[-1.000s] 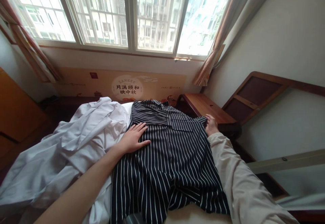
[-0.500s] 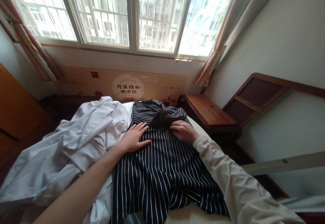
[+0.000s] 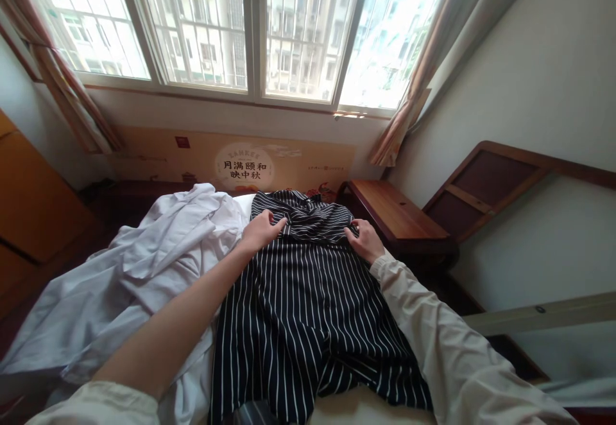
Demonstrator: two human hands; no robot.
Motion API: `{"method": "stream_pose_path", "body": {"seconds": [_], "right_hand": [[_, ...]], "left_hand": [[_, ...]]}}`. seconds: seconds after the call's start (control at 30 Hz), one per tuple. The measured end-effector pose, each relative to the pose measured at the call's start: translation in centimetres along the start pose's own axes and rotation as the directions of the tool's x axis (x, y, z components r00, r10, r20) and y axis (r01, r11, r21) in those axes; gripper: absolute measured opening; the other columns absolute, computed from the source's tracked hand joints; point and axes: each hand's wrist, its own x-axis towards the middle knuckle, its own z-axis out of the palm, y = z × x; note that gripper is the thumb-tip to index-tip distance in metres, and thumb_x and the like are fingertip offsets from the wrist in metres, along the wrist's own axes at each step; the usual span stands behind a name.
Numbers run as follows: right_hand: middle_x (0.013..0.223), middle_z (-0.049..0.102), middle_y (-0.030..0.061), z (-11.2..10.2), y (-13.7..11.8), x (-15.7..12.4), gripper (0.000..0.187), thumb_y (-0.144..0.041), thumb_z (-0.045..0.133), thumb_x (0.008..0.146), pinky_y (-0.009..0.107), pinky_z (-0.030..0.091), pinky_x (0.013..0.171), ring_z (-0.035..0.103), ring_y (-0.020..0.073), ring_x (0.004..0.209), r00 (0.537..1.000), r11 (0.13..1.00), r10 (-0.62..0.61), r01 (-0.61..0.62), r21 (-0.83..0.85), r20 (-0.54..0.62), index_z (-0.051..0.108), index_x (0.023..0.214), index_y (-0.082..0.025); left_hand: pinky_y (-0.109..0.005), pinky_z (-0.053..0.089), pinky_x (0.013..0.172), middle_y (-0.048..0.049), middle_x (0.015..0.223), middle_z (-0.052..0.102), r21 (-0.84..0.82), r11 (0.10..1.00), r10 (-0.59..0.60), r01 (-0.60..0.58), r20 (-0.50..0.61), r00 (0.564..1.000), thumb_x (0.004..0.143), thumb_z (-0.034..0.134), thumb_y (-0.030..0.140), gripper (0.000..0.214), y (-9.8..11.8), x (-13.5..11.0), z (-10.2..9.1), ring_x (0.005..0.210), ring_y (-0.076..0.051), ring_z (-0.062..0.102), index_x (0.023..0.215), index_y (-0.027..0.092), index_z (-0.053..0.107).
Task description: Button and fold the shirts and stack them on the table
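Observation:
A black garment with white stripes [image 3: 293,296] lies spread out, with a row of small buttons down its middle. Its upper part is turned over in a loose fold [image 3: 320,219] near the far end. At the fold's left side, my left hand [image 3: 262,229] is closed, thumb against fingers, on the striped cloth. Opposite it, my right hand [image 3: 366,240] has its fingers curled round the fold's right edge, thumb and forefinger at the cloth. The fingertips are partly hidden on both sides.
White crumpled cloth [image 3: 168,264] is heaped to the left of the garment. A low wooden table [image 3: 394,207] stands at the right, near a wooden-framed panel [image 3: 481,181]. Barred windows [image 3: 303,40] and curtains are ahead; an orange cabinet [image 3: 33,187] is at left.
My left hand has gone from lying flat on the garment to a pinch farther up. My right hand has shifted right to the fold's edge. The bunched fold is now spread wider and flatter.

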Motion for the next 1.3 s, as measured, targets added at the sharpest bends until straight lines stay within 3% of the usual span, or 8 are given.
{"method": "stream_pose_path", "body": {"seconds": [0.2,0.37,0.6,0.7,0.87,1.0,1.1,1.3], "right_hand": [[0.112,0.066,0.0191,1.0,-0.2,-1.5,0.043,-0.052,0.046,0.1,0.047,0.051,0.093,0.063,0.0359,0.106,0.984,0.979,0.132,-0.148,-0.139,-0.118,0.061,0.117,-0.016],[0.11,0.07,0.017,0.0,-0.8,-2.0,0.04,-0.054,0.049,0.1,0.042,0.053,0.085,0.069,0.032,0.098,0.981,0.967,0.173,-0.186,-0.175,-0.087,0.064,0.115,-0.02],[0.092,0.077,0.0135,-2.3,-0.2,-2.2,0.029,-0.046,0.052,0.102,0.044,0.052,0.084,0.075,0.0326,0.091,0.932,0.904,0.351,-0.311,-0.294,0.094,0.072,0.107,-0.026],[0.09,0.077,0.0129,-2.5,0.0,-2.0,0.029,-0.047,0.053,0.101,0.044,0.053,0.083,0.075,0.0321,0.088,0.934,0.908,0.34,-0.297,-0.295,0.107,0.072,0.104,-0.025],[0.114,0.074,0.0145,-2.4,0.2,-1.5,0.035,-0.048,0.06,0.096,0.048,0.055,0.096,0.068,0.0345,0.109,0.997,0.985,0.032,-0.02,-0.169,0.069,0.069,0.116,-0.021],[0.157,0.053,0.0142,-1.2,0.2,-1.7,0.059,-0.053,0.057,0.098,0.05,0.038,0.123,0.047,0.0339,0.146,0.955,0.957,-0.272,0.281,-0.07,0.114,0.057,0.146,-0.019],[0.169,0.038,0.011,0.3,0.3,-2.0,0.068,-0.059,0.049,0.102,0.051,0.03,0.129,0.034,0.0329,0.157,0.936,0.958,-0.26,0.281,-0.056,0.237,0.045,0.159,-0.021],[0.173,0.03,0.0099,1.8,0.6,-0.7,0.073,-0.064,0.041,0.104,0.052,0.026,0.13,0.026,0.0308,0.16,0.902,0.967,-0.201,0.245,-0.071,0.383,0.037,0.165,-0.024]], "left_hand": [[-0.04,0.051,0.092,-0.0163,0.13,0.073,0.023,0.993,-0.12,0.119,0.053,0.991,0.081,0.072,0.072,0.064,2.0,5.0,2.4,0.12,-0.037,0.068,0.118,0.021,0.062],[-0.037,0.051,0.093,-0.0108,0.126,0.075,0.018,0.995,-0.095,0.094,0.099,0.991,0.083,0.077,0.052,0.041,2.2,6.5,4.6,0.117,-0.032,0.069,0.113,0.024,0.07],[-0.039,0.052,0.092,-0.0098,0.124,0.076,-0.052,0.969,-0.246,0.241,-0.124,0.961,0.093,0.066,0.046,0.028,1.0,6.8,3.9,0.115,-0.031,0.069,0.109,0.024,0.072],[-0.039,0.052,0.094,-0.0113,0.125,0.075,0.024,0.979,-0.197,0.201,-0.129,0.972,0.093,0.066,0.05,0.033,0.7,6.9,3.2,0.116,-0.031,0.069,0.111,0.023,0.072],[-0.045,0.042,0.114,-0.021,0.145,0.062,0.288,0.957,0.087,-0.04,-0.153,0.984,0.093,0.058,0.068,0.069,-0.5,6.8,1.9,0.135,-0.037,0.057,0.135,0.014,0.063],[-0.046,0.024,0.128,-0.0144,0.168,0.04,0.341,0.869,0.328,-0.359,0.146,0.933,0.096,0.042,0.074,0.082,-3.3,6.3,1.3,0.155,-0.033,0.034,0.156,0.018,0.048],[-0.054,0.015,0.13,-0.011,0.175,0.025,0.368,0.872,0.234,-0.322,0.265,0.935,0.095,0.034,0.08,0.09,-5.1,5.8,1.6,0.161,-0.034,0.02,0.165,0.023,0.036],[-0.063,0.011,0.128,-0.0075,0.176,0.018,0.417,0.895,0.094,-0.156,0.164,0.982,0.095,0.029,0.079,0.088,-5.5,5.4,2.4,0.163,-0.037,0.013,0.167,0.03,0.032]]}}
